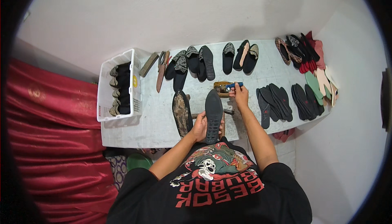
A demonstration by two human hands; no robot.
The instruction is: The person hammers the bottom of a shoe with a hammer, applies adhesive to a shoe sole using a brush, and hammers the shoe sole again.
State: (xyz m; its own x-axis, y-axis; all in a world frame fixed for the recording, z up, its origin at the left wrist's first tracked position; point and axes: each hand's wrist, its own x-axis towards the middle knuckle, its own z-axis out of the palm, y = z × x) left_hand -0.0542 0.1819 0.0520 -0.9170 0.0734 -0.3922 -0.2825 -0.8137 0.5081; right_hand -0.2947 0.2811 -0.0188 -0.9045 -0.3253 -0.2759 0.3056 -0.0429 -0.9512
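Observation:
Upright in front of my chest, a black shoe sole [213,116] shows its treaded heel. The fingers of my left hand [200,127] wrap round its edge. My right hand [240,96] grips a blue-handled brush [234,85], whose far end is over an amber-stained open container [220,84]. I cannot make out the bristles. Left of the held sole lies a mottled brown-and-black shoe piece [181,112]. Behind the sole, partly hidden, is a hammer-like tool [228,112] with a dark metal head.
A white plastic basket [136,89] with several shoes stands at the left. Patterned black shoes [180,73], scissors [165,60] and a worn block [148,65] line the table's back. Dark insoles [274,101] and pale green pieces [313,86] lie right. A red curtain [53,122] hangs left.

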